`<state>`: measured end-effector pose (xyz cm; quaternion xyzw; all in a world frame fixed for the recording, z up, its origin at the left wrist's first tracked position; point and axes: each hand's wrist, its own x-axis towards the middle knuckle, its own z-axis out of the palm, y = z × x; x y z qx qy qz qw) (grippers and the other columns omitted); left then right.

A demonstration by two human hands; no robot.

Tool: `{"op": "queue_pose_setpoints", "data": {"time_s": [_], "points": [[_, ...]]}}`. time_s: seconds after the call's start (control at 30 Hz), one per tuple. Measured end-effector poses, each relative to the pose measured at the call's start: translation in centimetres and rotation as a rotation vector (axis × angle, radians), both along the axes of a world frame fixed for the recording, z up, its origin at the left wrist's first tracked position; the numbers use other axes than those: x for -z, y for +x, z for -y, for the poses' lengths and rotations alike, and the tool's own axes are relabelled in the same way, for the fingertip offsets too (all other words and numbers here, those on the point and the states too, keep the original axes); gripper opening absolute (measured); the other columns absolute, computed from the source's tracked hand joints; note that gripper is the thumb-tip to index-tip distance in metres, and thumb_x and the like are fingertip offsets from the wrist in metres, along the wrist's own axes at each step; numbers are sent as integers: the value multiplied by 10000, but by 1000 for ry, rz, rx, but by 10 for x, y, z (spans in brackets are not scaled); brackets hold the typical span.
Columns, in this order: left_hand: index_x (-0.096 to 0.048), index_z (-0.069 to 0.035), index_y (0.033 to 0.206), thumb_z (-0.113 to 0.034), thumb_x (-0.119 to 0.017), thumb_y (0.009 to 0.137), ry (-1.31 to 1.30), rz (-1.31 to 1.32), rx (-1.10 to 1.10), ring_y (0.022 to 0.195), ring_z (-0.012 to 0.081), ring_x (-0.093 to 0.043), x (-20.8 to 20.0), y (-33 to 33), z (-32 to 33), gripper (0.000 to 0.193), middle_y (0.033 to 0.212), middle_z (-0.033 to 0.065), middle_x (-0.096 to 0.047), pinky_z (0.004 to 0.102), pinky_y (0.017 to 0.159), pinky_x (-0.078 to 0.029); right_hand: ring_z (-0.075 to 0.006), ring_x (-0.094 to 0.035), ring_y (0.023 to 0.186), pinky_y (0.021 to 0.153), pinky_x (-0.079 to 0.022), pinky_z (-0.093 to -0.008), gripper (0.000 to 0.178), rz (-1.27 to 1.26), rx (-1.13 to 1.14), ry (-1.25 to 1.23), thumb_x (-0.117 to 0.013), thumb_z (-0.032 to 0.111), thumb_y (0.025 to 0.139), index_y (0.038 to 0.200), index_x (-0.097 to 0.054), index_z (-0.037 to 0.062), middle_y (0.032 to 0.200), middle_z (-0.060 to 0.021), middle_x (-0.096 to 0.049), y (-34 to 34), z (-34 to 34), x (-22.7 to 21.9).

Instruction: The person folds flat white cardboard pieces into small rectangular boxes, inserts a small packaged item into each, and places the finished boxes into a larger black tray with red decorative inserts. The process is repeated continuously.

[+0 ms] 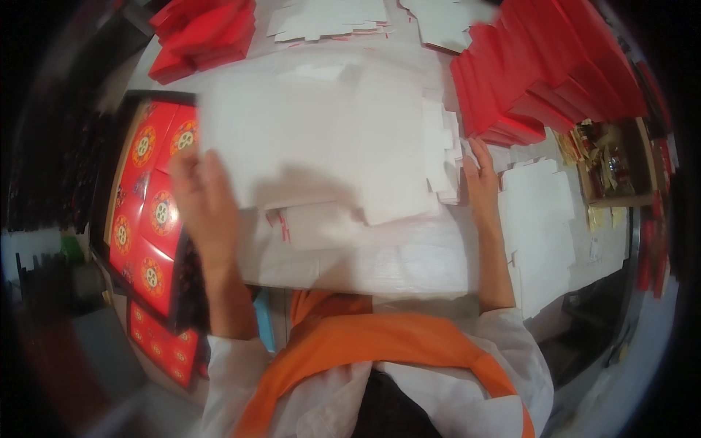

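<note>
A flat white cardboard box blank [292, 139] lies in front of me, its left part blurred by motion. The cut tabs of several white blanks [442, 157] show at its right side. Beside its lower left edge is my left hand [204, 193], fingers stretched and apart, somewhat smeared; whether it touches the edge I cannot tell. Close to the tabs on the right, my right hand [480, 175] has its fingers extended and parted. Under the front of the blank, another white piece with red marks [310, 223] shows on the plastic-covered table [416, 255].
On the left stands a tray of red boxes with round printed patterns [162, 212]. Folded red boxes are piled at the far left [204, 36] and far right [548, 66]. White blanks [539, 219] lie right of my forearm, near a carton with gold items [610, 164].
</note>
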<state>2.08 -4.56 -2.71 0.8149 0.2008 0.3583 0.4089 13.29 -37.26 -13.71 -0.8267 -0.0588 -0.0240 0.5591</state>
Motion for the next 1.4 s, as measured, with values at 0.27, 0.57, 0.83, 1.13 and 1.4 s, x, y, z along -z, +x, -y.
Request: {"op": "queue_pose_setpoints", "data": {"time_s": [0.27, 0.57, 0.83, 1.13, 1.4], "points": [[-485, 3, 1082, -223, -393, 927, -473, -5, 124, 984, 178, -493, 43, -55, -28, 289, 1048, 92, -525, 282, 840, -417, -142, -478, 1036, 890, -377, -266, 523, -251, -114, 259, -505, 46, 819, 1309, -329, -6, 1122, -121, -528, -18, -14, -54], [-352, -18, 1300, -243, -669, 745, -393, -205, 1013, 1275, 285, -301, 37, -50, 4, 678, 1374, 152, -312, 362, 1029, -264, -188, -515, 979, 856, -398, -283, 449, -157, -332, -134, -551, 98, 805, 1229, -426, 18, 1093, -107, -544, -25, -24, -38], [-529, 14, 880, -208, -678, 761, -91, -806, 838, 714, 129, -503, 65, -19, 37, 293, 776, 66, -538, 257, 630, -422, -195, -503, 1037, 876, -394, -288, 391, -431, -533, 88, -481, 211, 890, 1223, -449, 7, 1135, -98, -535, -53, -57, -53], [-535, 33, 852, -211, -651, 762, -231, -688, 735, 616, 178, -533, 74, -31, 48, 284, 696, 132, -553, 285, 585, -436, -142, -510, 1021, 869, -417, -260, 417, -782, -513, 370, -406, 253, 939, 1251, -434, -22, 1160, -108, -530, -76, -60, -36], [-548, 24, 853, -194, -638, 778, -437, -679, 734, 646, 112, -523, 65, -34, 49, 248, 709, 86, -566, 242, 589, -434, -150, -520, 1014, 864, -415, -264, 395, -663, -635, 182, -417, 217, 930, 1258, -438, -2, 1132, -99, -554, -78, -63, -37]]}}
